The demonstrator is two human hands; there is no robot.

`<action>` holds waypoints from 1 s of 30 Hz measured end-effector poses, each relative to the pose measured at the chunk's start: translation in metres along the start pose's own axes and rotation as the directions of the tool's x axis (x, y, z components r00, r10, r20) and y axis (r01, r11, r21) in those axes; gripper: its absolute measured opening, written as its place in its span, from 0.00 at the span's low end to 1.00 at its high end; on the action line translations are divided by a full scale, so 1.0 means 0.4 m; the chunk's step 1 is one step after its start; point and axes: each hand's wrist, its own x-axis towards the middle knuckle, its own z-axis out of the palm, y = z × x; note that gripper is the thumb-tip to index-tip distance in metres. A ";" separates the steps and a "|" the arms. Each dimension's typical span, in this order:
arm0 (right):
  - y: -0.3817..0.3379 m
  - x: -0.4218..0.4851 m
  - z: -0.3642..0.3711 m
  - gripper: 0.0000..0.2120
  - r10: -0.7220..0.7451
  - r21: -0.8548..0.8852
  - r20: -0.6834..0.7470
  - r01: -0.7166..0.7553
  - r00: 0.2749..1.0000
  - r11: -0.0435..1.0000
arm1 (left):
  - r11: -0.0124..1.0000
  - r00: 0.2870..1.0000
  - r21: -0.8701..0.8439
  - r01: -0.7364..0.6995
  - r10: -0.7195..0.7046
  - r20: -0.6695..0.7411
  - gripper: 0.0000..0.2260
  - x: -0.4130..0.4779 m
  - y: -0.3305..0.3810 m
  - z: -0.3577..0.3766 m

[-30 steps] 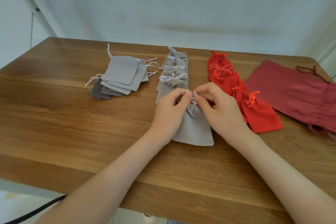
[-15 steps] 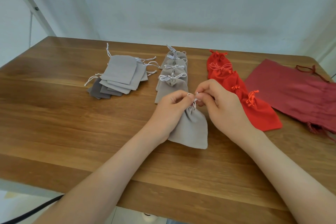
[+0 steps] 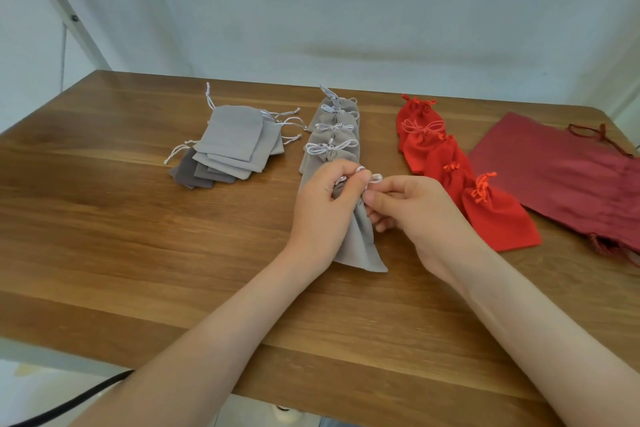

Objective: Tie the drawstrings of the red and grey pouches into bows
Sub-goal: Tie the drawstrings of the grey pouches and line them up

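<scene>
The left hand (image 3: 327,208) and right hand (image 3: 419,215) have drawn slightly apart, each pinching a loop of the white drawstring (image 3: 376,178) at the neck of the grey pouch (image 3: 360,246), which lies bunched on the worktop (image 3: 138,236) before the tied row (image 3: 332,149), so this bow seems nearly tightened

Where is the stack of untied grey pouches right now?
Head view: the stack of untied grey pouches lies on the left half of the table, just left of the row of tied grey pouches.

both hands (image 3: 374,208) pinching drawstring (image 3: 374,179), grey pouch (image 3: 360,246), table (image 3: 138,236)
</scene>
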 end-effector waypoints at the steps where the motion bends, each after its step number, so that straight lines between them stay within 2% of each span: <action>1: 0.002 0.000 0.001 0.07 -0.004 0.032 0.000 0.004 1.000 0.999 | 1.000 1.000 -0.002 -0.015 0.015 0.000 0.05 0.001 0.001 -0.001; 9: 0.011 -0.005 0.009 0.03 -0.114 -0.009 -0.056 0.113 0.992 0.994 | 0.999 0.999 0.005 -0.048 0.048 -0.003 0.06 0.002 0.004 -0.004; 14: 0.011 -0.006 0.004 0.05 -0.153 -0.058 -0.040 0.150 0.987 0.987 | 0.999 0.999 -0.020 -0.036 0.036 0.013 0.06 0.005 0.010 -0.012; 16: 0.006 -0.005 -0.003 0.05 -0.124 -0.041 0.018 0.125 0.992 0.991 | 0.987 0.995 -0.137 0.079 -0.068 0.079 0.06 0.010 0.017 -0.021; 19: -0.006 0.006 -0.034 0.09 -0.061 0.023 0.168 0.058 0.984 0.998 | 0.828 0.921 -0.422 0.368 -0.264 0.285 0.06 0.018 0.039 -0.035; 21: -0.009 0.010 -0.052 0.13 -0.039 0.058 0.246 0.025 0.968 0.998 | 0.775 0.877 -0.444 0.450 -0.289 0.384 0.05 0.024 0.045 -0.039; 24: -0.005 0.011 -0.069 0.14 -0.007 0.078 0.323 -0.019 0.946 0.997 | 0.782 0.841 -0.401 0.477 -0.274 0.466 0.04 0.030 0.039 -0.044; 28: -0.001 0.012 -0.074 0.08 0.039 0.126 0.417 -0.100 0.908 0.987 | 0.823 0.824 -0.328 0.464 -0.266 0.499 0.05 0.036 0.034 -0.054; 30: -0.002 0.014 -0.073 0.09 0.069 0.147 0.450 -0.150 0.890 0.978 | 0.828 0.823 -0.332 0.452 -0.242 0.515 0.05 0.036 0.030 -0.054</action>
